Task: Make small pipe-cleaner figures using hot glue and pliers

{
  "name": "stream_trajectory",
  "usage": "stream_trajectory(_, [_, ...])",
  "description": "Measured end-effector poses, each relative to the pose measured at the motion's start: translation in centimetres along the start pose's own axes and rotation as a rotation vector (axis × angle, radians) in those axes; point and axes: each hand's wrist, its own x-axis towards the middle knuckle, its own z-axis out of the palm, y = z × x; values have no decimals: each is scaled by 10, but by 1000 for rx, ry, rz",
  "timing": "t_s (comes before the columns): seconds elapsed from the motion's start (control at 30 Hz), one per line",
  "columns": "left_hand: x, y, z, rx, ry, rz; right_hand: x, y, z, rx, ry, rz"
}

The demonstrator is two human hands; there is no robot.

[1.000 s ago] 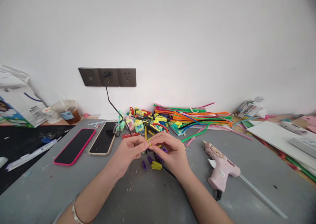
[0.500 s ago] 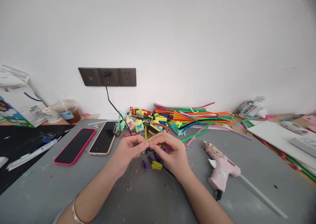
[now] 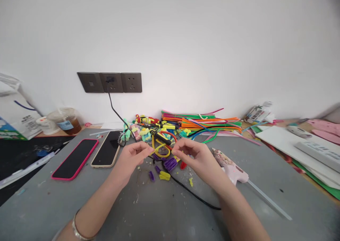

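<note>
My left hand (image 3: 132, 160) pinches a short yellow pipe cleaner (image 3: 158, 148) between thumb and fingertips; its free end points to the right. Across from it, my right hand (image 3: 198, 160) has its thumb and forefinger together, apart from that piece; whether anything tiny sits between them I cannot make out. Below and between the hands lie a purple coiled piece (image 3: 170, 164), a folded yellow piece (image 3: 164, 176) and a small purple piece (image 3: 151, 176). Behind the fingers is a tool with a black and yellow handle (image 3: 164, 138), beside a longer bent yellow pipe cleaner (image 3: 168, 154).
A pink glue gun (image 3: 235, 173) lies right, partly behind my right forearm; a black cable (image 3: 196, 196) crosses the table. Two phones, one pink-cased (image 3: 75, 159) and one beige-cased (image 3: 106, 150), lie left. Bundled pipe cleaners (image 3: 209, 122) and a drink cup (image 3: 69, 122) stand along the wall.
My hands, earlier together at the yellow piece, have moved apart. The right hand has shifted right, away from the pipe cleaner, which stays in my left. The view has turned slightly right.
</note>
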Motion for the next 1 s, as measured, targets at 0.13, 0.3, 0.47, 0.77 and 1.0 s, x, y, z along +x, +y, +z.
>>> stream_trajectory(0.13, [0, 0, 0, 39, 8, 15, -19, 4, -24, -424, -230, 335])
stream_trajectory(0.3, [2, -5, -2, 86, 18, 41, -25, 11, -21, -641, -233, 367])
stream_trajectory(0.47, [4, -8, -4, 107, 40, 58, -17, 3, -28, -678, -159, 290])
stream_trajectory(0.77, [5, -7, -3, 137, 45, 115, 18, 15, -35, -800, -117, 243])
stream_trajectory(1.0, [5, -13, -6, 218, -6, 163, 40, 21, -36, -828, -194, 251])
